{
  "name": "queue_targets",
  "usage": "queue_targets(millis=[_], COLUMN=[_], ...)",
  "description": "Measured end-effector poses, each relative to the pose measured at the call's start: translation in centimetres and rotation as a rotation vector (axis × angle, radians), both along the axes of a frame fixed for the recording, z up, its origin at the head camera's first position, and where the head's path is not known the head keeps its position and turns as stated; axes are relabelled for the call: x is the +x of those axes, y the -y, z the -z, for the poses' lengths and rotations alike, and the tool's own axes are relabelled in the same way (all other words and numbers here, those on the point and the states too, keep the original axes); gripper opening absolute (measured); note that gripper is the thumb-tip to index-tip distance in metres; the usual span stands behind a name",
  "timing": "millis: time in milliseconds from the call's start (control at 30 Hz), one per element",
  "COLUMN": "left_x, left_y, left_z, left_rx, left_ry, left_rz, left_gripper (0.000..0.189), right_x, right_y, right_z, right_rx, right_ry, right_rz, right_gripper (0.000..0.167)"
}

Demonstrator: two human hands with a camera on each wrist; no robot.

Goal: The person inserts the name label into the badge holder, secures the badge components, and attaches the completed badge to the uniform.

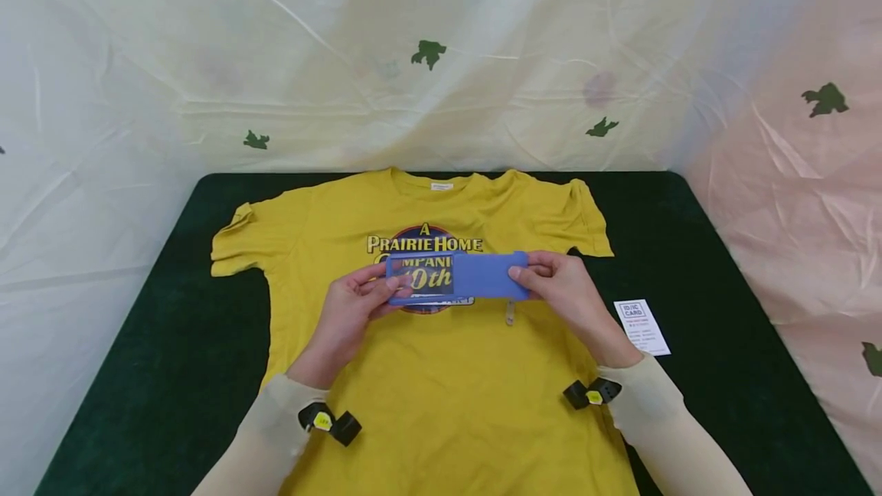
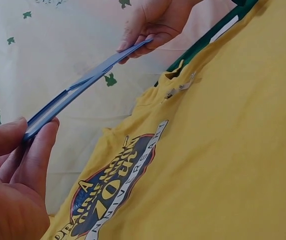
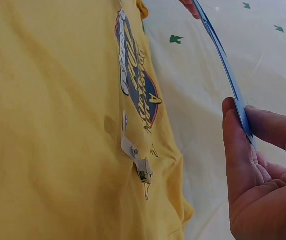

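Note:
A blue ID card holder [image 1: 488,275] is stretched level between both hands over the yellow T-shirt [image 1: 441,389]. Its left part is a clear window, and the shirt's print shows through it. My left hand [image 1: 347,314] pinches the window end between thumb and fingers. At the solid blue end, my right hand [image 1: 568,293] pinches with the thumb on the near face. The right wrist view shows the holder edge-on, thin and slightly bent. A badge clip [image 3: 135,150] with a clear strap and metal snap lies on the shirt, below the holder in the head view.
A white card [image 1: 642,327] printed "ID/IC CARD" lies right of the shirt, near the right forearm. The shirt is spread over a dark green table [image 1: 151,373], collar at the far edge. A pale curtain [image 1: 331,60] with green leaf-like shapes surrounds the table's back and sides.

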State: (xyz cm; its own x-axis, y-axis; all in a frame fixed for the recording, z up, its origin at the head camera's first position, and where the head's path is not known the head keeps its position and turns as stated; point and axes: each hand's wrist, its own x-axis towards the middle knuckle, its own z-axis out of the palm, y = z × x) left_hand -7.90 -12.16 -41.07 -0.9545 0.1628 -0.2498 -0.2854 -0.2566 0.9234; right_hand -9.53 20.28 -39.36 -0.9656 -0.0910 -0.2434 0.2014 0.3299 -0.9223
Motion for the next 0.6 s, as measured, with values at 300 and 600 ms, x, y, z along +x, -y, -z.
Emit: queue_targets(millis=[300,600], left_x=[-0.1,-0.3], left_y=[0.5,1.4], left_z=[0.3,0.4], left_rx=[0.033,0.027], left_ry=[0.012,0.038], left_rz=[-0.016,-0.083], left_gripper=[0.045,0.045], right_x=[0.3,0.8], right_y=[-0.4,-0.9], right_z=[0.0,0.4], right_rx=[0.013,0.040], right_ry=[-0.010,0.004], right_rz=[0.004,0.005], right_gripper=[0.047,0.048])
